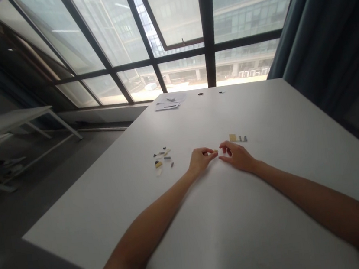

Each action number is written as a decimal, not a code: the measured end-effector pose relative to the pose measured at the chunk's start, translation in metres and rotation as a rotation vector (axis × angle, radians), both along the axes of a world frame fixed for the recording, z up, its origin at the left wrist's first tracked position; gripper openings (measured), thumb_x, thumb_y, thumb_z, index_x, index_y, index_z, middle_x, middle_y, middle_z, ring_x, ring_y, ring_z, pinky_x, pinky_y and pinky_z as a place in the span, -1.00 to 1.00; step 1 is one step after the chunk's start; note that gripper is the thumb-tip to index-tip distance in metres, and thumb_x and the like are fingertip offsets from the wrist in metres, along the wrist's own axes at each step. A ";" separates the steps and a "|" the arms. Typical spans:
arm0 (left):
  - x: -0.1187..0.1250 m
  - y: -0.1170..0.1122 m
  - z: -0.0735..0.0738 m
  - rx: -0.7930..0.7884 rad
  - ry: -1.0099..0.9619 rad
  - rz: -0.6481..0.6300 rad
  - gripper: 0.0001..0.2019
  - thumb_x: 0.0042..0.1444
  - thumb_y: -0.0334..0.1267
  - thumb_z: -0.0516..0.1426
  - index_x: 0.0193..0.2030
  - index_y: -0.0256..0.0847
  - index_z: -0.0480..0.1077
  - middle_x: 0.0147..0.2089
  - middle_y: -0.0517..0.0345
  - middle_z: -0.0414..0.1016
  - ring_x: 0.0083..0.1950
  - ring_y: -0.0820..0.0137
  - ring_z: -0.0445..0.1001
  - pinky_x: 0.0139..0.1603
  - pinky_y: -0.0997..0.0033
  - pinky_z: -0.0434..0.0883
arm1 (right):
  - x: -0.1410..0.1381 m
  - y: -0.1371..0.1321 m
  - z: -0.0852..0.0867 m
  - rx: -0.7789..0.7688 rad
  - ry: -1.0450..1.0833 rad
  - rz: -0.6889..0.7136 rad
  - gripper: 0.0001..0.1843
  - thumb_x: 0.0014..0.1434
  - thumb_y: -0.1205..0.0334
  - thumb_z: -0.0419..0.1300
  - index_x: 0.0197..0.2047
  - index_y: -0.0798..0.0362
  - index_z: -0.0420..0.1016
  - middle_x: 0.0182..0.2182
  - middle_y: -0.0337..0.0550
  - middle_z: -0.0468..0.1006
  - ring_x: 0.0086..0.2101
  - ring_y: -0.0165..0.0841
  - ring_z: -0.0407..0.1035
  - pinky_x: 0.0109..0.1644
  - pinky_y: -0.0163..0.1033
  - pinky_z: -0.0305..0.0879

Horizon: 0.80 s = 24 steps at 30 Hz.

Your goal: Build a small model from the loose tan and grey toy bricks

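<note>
My left hand [201, 159] pinches a small tan piece [216, 151], which looks like a toy building brick, between thumb and fingertips. Just right of it, my right hand [235, 156] has its thumb and fingers apart, with nothing visible between them. Beyond the right hand lies a tan plate-like piece [232, 137] joined to or lined up with small grey pieces [243, 138]. A loose group of small parts is spread left of my left hand, among them a tan brick [158, 164], a grey bar [167, 158] and a small dark piece [164, 148].
The white table [198, 123] carries paper sheets [167, 106] with small items at its far left. A round dark cable hole [200, 94] sits near the far edge. Windows stand behind, a blue curtain [312, 39] at right, and another table [11, 122] at left.
</note>
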<state>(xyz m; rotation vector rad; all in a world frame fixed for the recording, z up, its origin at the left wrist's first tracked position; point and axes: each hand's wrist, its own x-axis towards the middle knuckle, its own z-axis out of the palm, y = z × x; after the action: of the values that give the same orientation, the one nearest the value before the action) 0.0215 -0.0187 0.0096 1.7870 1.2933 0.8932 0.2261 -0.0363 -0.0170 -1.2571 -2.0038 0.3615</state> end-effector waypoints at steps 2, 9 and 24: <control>0.002 -0.003 -0.005 -0.015 -0.043 0.005 -0.56 -0.07 0.12 0.31 -0.35 -0.30 0.61 -0.63 0.35 0.08 -0.54 0.56 0.00 -0.50 0.45 -0.06 | -0.001 -0.001 0.003 0.046 -0.005 0.015 -0.70 0.15 0.21 0.30 -0.06 -0.01 0.39 -0.31 -0.24 0.49 -0.43 -0.41 0.28 -0.30 -0.31 0.20; 0.004 -0.006 -0.007 -0.067 -0.170 0.030 -0.45 -0.10 0.23 0.31 -0.34 -0.35 0.62 -0.62 0.31 0.16 -0.52 0.56 0.01 -0.49 0.46 -0.05 | -0.005 -0.002 0.007 0.176 0.022 0.094 -0.80 0.21 0.20 0.29 -0.10 0.00 0.44 -0.28 -0.20 0.50 -0.42 -0.42 0.28 -0.27 -0.30 0.23; -0.017 0.008 -0.012 0.551 0.210 -0.212 -0.61 0.17 -0.17 0.26 0.15 -0.09 0.49 -0.36 0.25 0.32 -0.35 0.48 0.29 -0.26 0.48 0.28 | 0.000 0.002 0.004 0.242 0.011 0.077 -0.90 0.27 0.21 0.26 -0.15 0.01 0.52 -0.33 -0.20 0.52 -0.45 -0.41 0.31 -0.28 -0.29 0.24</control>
<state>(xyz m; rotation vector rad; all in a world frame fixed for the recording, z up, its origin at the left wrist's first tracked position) 0.0045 -0.0102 -0.0022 2.4507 1.0098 1.0279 0.2257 -0.0339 -0.0126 -1.0280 -2.0213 0.1559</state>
